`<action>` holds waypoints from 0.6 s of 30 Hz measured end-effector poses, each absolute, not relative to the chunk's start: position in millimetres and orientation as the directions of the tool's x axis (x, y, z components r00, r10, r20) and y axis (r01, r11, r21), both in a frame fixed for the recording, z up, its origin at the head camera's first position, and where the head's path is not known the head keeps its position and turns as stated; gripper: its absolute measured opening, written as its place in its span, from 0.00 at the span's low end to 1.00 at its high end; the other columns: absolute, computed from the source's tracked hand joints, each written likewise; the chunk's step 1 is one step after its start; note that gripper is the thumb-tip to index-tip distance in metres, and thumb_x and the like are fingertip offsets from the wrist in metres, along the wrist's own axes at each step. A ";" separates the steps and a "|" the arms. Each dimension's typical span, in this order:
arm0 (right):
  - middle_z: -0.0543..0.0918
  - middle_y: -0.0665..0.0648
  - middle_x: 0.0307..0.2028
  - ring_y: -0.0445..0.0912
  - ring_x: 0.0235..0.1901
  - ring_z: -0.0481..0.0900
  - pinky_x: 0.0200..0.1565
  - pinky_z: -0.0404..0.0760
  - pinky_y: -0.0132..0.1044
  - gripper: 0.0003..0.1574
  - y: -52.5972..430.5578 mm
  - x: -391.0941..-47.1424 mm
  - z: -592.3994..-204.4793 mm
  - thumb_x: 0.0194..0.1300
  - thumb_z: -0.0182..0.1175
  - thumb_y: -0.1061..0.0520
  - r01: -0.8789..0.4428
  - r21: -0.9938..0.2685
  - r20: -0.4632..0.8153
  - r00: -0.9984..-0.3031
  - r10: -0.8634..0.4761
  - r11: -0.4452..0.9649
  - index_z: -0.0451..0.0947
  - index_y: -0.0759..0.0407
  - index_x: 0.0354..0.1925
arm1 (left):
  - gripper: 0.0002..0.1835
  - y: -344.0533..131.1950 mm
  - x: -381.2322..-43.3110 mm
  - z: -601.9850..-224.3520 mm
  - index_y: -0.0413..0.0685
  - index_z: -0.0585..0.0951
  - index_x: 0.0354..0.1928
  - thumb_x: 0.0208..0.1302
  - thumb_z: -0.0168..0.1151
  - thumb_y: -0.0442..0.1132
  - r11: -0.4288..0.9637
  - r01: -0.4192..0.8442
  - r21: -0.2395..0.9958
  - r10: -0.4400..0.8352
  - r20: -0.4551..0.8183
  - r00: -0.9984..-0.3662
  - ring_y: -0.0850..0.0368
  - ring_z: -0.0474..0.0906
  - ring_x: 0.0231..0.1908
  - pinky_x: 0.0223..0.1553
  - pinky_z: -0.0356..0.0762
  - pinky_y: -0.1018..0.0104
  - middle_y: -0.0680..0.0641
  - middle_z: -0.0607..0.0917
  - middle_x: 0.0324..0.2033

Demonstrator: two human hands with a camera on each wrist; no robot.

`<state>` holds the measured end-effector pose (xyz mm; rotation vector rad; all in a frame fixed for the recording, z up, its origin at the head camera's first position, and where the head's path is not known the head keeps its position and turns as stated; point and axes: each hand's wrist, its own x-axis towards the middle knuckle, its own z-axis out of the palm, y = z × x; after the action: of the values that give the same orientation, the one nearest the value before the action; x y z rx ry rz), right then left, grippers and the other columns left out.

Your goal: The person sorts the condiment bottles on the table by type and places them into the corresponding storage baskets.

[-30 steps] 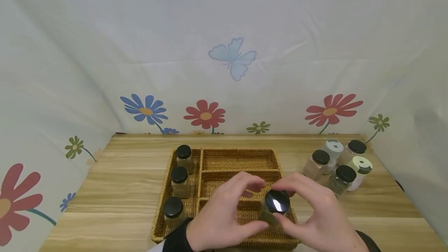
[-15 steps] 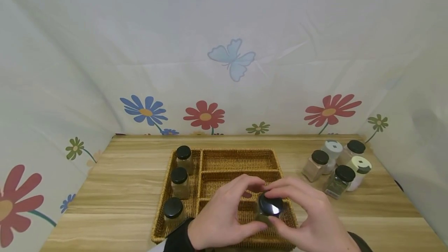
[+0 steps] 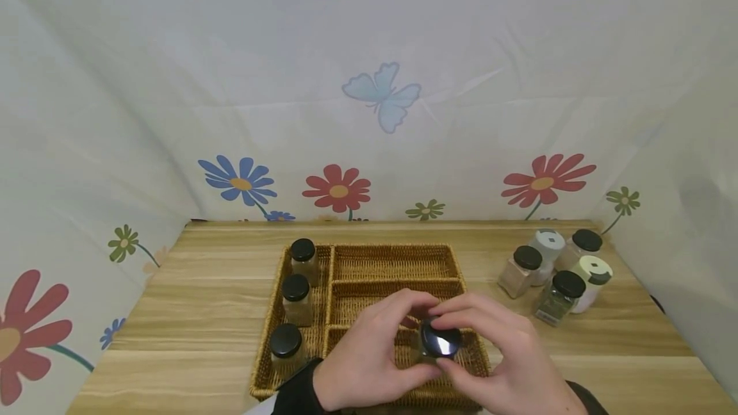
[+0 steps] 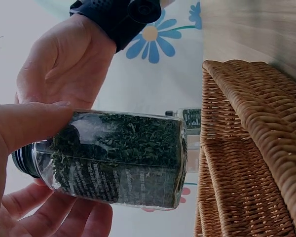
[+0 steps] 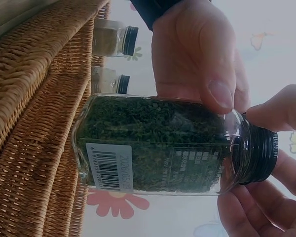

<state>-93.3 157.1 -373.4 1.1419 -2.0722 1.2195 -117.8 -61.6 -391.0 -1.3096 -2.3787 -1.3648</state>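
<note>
A clear square glass jar [image 5: 153, 123] of dried green herbs with a black lid [image 3: 441, 340] is held upright between my hands, over the front right compartment of the wicker basket [image 3: 398, 247]. My right hand [image 3: 504, 354] grips it at the lid and neck, thumb on the near side and fingers on the far side. Lower on the jar, at its shoulder, my left hand [image 3: 375, 354] presses its thumb, its fingers curving round the other side. Printed text and a barcode label [image 5: 108, 168] show on the glass. In the wrist views the jar's base sticks out below both hands.
In the basket's left compartment stand three black-lidded jars [image 3: 296, 300] in a row. On the table [image 3: 219, 312] at right cluster several containers, among them a herb jar [image 3: 558, 300], a pinkish jar [image 3: 519, 272] and white-topped shakers [image 3: 594, 280]. Patterned cloth [image 3: 380, 146] encloses the table.
My right hand has moved the jar left, between the fingers and thumb of my left hand. The left hand has hardly shifted. The basket and other jars stand as before.
</note>
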 end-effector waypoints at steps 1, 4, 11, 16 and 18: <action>0.84 0.57 0.49 0.48 0.48 0.82 0.52 0.78 0.24 0.30 156.7 -93.2 -373.6 0.47 0.79 0.66 -0.843 -0.476 0.731 -0.538 -0.419 0.250 0.82 0.58 0.49 | 0.34 -61.4 -117.8 -391.1 0.60 0.67 0.67 0.62 0.73 0.47 0.227 0.720 0.656 0.627 0.467 -0.624 0.69 0.76 0.55 0.54 0.78 0.73 0.59 0.78 0.57; 0.84 0.58 0.49 0.48 0.48 0.82 0.52 0.78 0.24 0.28 155.3 -93.0 -374.3 0.49 0.78 0.66 -0.848 -0.478 0.738 -0.529 -0.419 0.230 0.82 0.59 0.50 | 0.34 -60.9 -117.5 -390.9 0.60 0.68 0.66 0.61 0.74 0.46 0.224 0.716 0.662 0.625 0.466 -0.627 0.69 0.76 0.55 0.55 0.78 0.73 0.59 0.78 0.57; 0.83 0.59 0.49 0.49 0.49 0.82 0.52 0.78 0.25 0.28 152.9 -92.2 -375.6 0.50 0.77 0.67 -0.849 -0.484 0.739 -0.526 -0.421 0.212 0.82 0.59 0.50 | 0.35 -60.6 -117.2 -392.0 0.58 0.68 0.66 0.60 0.75 0.43 0.238 0.721 0.651 0.625 0.465 -0.627 0.70 0.75 0.55 0.55 0.77 0.73 0.59 0.78 0.56; 0.83 0.60 0.49 0.49 0.49 0.82 0.52 0.78 0.25 0.27 152.8 -92.7 -377.6 0.51 0.77 0.67 -0.852 -0.480 0.742 -0.520 -0.422 0.207 0.82 0.59 0.50 | 0.35 -60.6 -117.4 -392.6 0.58 0.68 0.66 0.60 0.75 0.42 0.231 0.719 0.656 0.626 0.465 -0.626 0.70 0.76 0.54 0.54 0.77 0.74 0.59 0.78 0.56; 0.83 0.60 0.49 0.49 0.49 0.81 0.52 0.78 0.25 0.27 153.0 -93.0 -378.0 0.51 0.77 0.66 -0.853 -0.478 0.743 -0.519 -0.422 0.208 0.82 0.59 0.50 | 0.34 -60.7 -117.6 -392.5 0.58 0.68 0.66 0.60 0.75 0.42 0.232 0.721 0.653 0.625 0.468 -0.625 0.70 0.76 0.53 0.53 0.78 0.75 0.59 0.78 0.55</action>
<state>-93.0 153.0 -378.0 1.1803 -2.0329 1.2597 -117.6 -60.7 -392.5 -1.3058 -2.3794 -1.3557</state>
